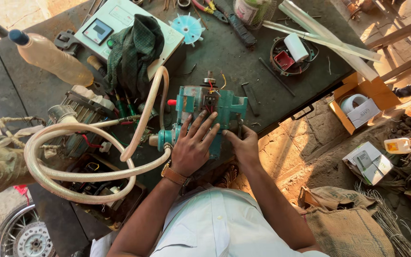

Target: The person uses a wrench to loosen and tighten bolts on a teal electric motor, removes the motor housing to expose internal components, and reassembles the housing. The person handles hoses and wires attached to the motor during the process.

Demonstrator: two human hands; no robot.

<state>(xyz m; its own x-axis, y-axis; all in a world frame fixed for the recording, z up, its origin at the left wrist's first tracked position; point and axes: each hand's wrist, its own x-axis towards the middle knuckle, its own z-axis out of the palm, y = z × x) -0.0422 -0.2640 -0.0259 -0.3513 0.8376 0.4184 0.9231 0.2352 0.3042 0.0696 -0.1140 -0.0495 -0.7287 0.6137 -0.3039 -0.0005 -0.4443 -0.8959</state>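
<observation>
Teal pump (205,109) lies under both hands (193,145), touching.

Head camera looks steeply down, close over the workbench (243,62)

Dark cluttered workbench (305,90), sunlit dirt floor (319,162), wooden frame (400,47)

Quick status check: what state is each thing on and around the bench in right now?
Left hand: flat on the pump.
Right hand: gripping the pump's right edge.
Teal pump: on bench, wires exposed.
Hose: coiled, attached to pump.
Plastic bottle: lying down, capped.
Cardboard box: open.
</observation>
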